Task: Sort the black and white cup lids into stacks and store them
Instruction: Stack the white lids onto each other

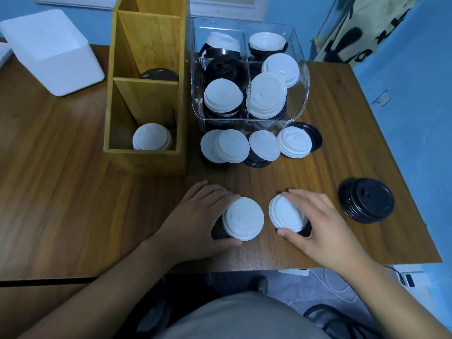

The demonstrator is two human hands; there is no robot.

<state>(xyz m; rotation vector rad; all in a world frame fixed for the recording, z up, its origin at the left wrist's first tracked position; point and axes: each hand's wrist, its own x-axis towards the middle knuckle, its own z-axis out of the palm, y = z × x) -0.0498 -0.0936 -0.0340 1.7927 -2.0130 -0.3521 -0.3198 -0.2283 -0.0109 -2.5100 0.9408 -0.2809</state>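
Near the front edge of the counter (73, 192), the left hand (198, 216) curls its fingers and thumb round a white-topped stack (243, 218). Just to its right, the right hand (318, 216) pinches a tilted white lid (286, 212) between thumb and fingers, with something dark showing under the lid's near rim. A black stack (367, 200) stands by the right edge, apart from that hand. Toward the middle, a row of loose lids (264, 145), white ones overlapping each other with black ones under some, lies against the front of a clear bin (303, 94). The bin's four compartments hold white and black lids mixed together. Just left of the bin stands a wooden box (146, 162). Its nearest compartment holds white lids (151, 137) and the next one back holds a black lid (159, 74). A white tub (51, 52) sits at the far left corner. The raised marks on the lids are too small to read. A cloth (362, 28) beyond the far right corner bears large black strokes that I cannot read.
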